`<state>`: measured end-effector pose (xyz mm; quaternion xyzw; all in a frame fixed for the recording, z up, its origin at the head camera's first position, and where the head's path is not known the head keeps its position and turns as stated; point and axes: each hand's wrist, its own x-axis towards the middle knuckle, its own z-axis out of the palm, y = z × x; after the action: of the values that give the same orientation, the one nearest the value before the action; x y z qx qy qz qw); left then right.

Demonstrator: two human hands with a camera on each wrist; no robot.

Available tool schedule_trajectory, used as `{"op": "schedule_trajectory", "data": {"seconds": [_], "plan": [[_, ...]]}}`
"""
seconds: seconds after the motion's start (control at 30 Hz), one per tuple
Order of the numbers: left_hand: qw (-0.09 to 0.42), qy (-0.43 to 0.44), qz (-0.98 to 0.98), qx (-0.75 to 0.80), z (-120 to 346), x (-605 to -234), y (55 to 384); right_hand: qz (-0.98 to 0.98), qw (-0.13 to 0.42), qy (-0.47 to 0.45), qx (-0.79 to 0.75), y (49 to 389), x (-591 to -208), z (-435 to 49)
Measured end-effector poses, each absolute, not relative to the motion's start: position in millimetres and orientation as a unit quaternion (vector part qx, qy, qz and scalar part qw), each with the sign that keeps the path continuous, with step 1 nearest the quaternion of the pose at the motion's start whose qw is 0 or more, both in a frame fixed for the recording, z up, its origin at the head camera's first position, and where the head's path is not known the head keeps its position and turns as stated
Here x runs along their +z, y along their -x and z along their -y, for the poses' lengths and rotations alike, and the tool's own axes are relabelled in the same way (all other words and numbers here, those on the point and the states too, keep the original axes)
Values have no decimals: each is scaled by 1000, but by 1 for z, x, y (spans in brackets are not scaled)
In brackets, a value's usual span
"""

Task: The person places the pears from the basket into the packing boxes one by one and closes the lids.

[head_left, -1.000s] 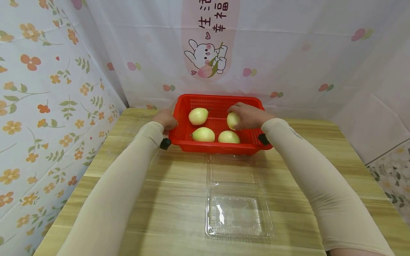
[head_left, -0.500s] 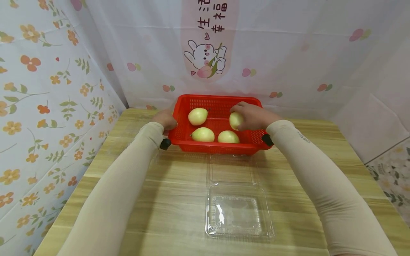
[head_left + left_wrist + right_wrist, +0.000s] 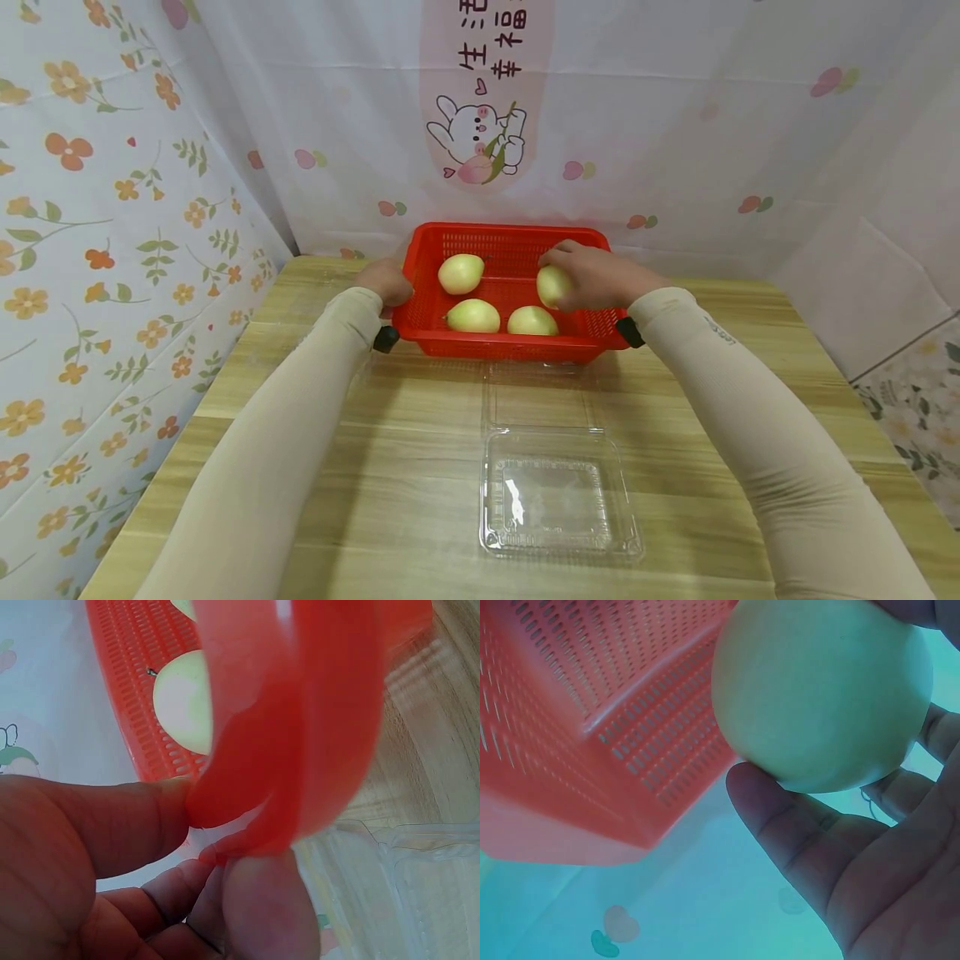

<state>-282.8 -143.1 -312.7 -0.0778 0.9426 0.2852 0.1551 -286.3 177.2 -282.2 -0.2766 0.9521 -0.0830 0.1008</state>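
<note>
A red slotted plastic basket point(image 3: 517, 287) stands at the back of the table. My left hand point(image 3: 384, 282) grips its left rim, thumb above and fingers beneath in the left wrist view. My right hand point(image 3: 596, 277) holds a pale yellow-green pear point(image 3: 821, 694) inside the right half of the basket, fingers curled around it. Three more pears lie in the basket: one at the back left point(image 3: 461, 274), one at the front left point(image 3: 473, 317) and one at the front middle point(image 3: 532, 321). The far side of the held pear is hidden in the head view.
A clear plastic clamshell box point(image 3: 558, 504) lies open on the wooden table point(image 3: 405, 500) in front of the basket, lid towards it. Faint clear plastic point(image 3: 435, 885) shows left of the basket. A printed curtain point(image 3: 337, 108) hangs close behind.
My right hand has shifted slightly right with the pear in its fingers. The left hand keeps its grip on the basket rim. The head view has tilted very slightly.
</note>
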Motion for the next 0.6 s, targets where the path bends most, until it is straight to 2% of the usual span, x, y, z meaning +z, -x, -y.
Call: {"op": "schedule_trajectory", "data": {"seconds": [0.6], "plan": [[156, 84, -940, 291, 143, -311, 280, -949, 78, 291, -92, 271, -279, -179]]}}
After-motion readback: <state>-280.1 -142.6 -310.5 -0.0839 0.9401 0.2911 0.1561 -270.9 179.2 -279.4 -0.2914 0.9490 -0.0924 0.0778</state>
